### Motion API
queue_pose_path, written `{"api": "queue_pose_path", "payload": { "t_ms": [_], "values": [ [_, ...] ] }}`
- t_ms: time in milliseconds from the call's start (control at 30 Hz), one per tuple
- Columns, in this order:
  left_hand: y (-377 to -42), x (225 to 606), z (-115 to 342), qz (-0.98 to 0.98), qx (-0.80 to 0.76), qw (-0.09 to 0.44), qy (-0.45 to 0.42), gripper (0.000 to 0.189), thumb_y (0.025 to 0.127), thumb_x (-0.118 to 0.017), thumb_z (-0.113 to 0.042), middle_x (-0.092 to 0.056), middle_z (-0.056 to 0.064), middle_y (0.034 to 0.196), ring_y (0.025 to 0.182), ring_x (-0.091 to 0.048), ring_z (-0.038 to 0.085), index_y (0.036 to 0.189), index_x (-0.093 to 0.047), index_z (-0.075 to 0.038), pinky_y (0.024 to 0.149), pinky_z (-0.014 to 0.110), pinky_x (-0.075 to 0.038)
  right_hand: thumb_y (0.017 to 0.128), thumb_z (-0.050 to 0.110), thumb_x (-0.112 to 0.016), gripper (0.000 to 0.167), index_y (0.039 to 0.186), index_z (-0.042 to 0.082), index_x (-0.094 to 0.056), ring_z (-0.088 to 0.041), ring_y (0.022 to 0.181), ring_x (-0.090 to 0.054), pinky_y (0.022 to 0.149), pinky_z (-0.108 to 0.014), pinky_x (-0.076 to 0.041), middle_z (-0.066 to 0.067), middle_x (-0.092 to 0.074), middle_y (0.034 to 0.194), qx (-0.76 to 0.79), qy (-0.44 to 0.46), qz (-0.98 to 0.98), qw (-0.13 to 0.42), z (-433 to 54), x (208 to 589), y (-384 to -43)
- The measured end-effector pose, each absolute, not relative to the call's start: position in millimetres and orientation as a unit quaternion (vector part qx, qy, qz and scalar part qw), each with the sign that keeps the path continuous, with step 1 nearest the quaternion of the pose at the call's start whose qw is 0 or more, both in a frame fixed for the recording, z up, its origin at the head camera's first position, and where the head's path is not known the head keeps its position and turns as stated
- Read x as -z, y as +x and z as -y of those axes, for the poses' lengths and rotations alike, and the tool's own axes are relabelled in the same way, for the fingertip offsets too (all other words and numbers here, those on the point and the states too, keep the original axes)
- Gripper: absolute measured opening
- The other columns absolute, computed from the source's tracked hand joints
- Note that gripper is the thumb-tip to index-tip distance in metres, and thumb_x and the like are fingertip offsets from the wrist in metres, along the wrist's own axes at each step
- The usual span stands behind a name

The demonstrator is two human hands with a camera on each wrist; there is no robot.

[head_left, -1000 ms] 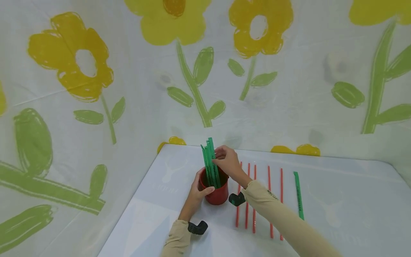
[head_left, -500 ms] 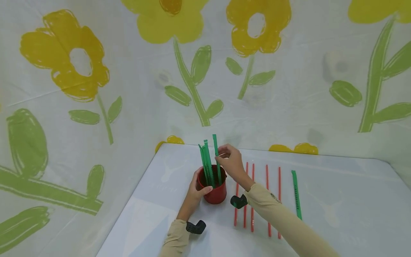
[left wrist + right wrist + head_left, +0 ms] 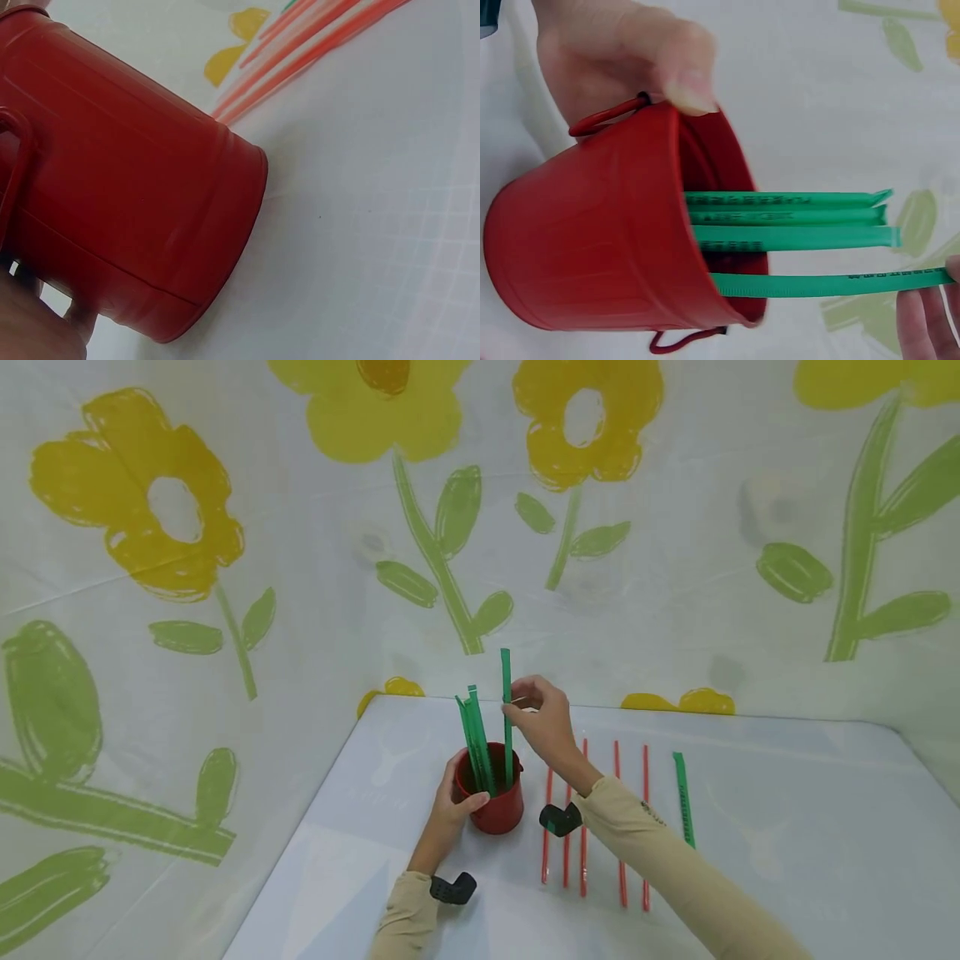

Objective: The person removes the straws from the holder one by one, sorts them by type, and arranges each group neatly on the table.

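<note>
In the head view, a red metal bucket [image 3: 501, 817] stands on the white table. My left hand [image 3: 450, 810] grips its side, thumb over the rim. Several green wrapped straws [image 3: 477, 735] lean together inside, toward the bucket's left. Apart from them, my right hand [image 3: 546, 717] pinches one green wrapped straw [image 3: 507, 672] by its upper part. Its lower end is still inside the bucket, as the right wrist view shows with the straw [image 3: 802, 286] crossing the rim. Bucket wall [image 3: 135, 172] fills much of the left wrist view, with a wire handle at its side.
Several red straws [image 3: 646, 827] lie in a spaced row right of the bucket, partly under my right forearm. Beyond them is a single green wrapped straw [image 3: 684, 797] on the table. Flower-patterned cloth [image 3: 315, 527] hangs behind the table's far edge.
My right hand has drawn one green straw away from the bunch, to the right and then upward, so more of it shows above the rim. The left hand keeps its grip on the bucket.
</note>
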State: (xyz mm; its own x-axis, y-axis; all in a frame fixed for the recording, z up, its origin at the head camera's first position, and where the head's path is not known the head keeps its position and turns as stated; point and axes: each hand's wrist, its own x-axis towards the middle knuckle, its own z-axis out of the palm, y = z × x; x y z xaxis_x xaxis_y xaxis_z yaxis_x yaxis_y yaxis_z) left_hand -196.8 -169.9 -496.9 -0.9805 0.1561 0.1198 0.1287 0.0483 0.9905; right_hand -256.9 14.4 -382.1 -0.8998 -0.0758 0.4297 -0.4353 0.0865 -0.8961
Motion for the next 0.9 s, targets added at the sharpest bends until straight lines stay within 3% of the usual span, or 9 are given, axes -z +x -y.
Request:
{"api": "queue_pose_path", "payload": {
  "t_ms": [167,300,733,900],
  "values": [
    [-190.6,484.3,170.7,-0.728,-0.678,0.014,0.102,0.07,0.087,-0.061,-0.013,-0.037,0.007,0.144,0.13,-0.033,0.027,0.147,-0.025,-0.018,0.099,0.043,-0.041,0.084,0.003,-0.068,0.021,0.103,-0.001,-0.061,-0.025,0.083,-0.065,0.068,-0.03,-0.055,-0.014,-0.065,0.094,-0.656,0.175,0.716,0.161,-19.7,369.5,-254.2],
    [-191.7,487.8,171.2,-0.722,-0.683,0.007,0.107,0.071,0.086,-0.062,-0.013,-0.038,0.004,0.143,0.13,-0.033,0.025,0.147,-0.026,-0.022,0.099,0.042,-0.04,0.084,0.004,-0.068,0.018,0.101,0.002,-0.06,-0.021,0.08,-0.064,0.066,-0.028,-0.055,-0.01,-0.064,0.091,-0.664,0.169,0.705,0.181,-26.2,359.7,-252.1],
    [-196.9,502.4,171.1,-0.721,-0.682,-0.017,0.119,0.07,0.085,-0.063,-0.02,-0.04,0.0,0.141,0.129,-0.034,0.024,0.145,-0.029,-0.027,0.096,0.041,-0.044,0.085,-0.004,-0.064,0.022,0.104,-0.009,-0.055,-0.034,0.084,-0.06,0.067,-0.027,-0.055,-0.024,-0.061,0.095,-0.7,0.155,0.669,0.195,-50.9,325.3,-245.6],
    [-197.5,501.5,170.6,-0.717,-0.685,-0.013,0.125,0.069,0.086,-0.062,-0.018,-0.04,0.002,0.141,0.129,-0.034,0.024,0.145,-0.029,-0.025,0.096,0.041,-0.044,0.086,0.002,-0.065,0.024,0.106,-0.005,-0.055,-0.026,0.083,-0.06,0.068,-0.028,-0.055,-0.018,-0.062,0.096,-0.698,0.138,0.679,0.181,-63.1,317.9,-240.5]
  ]
}}
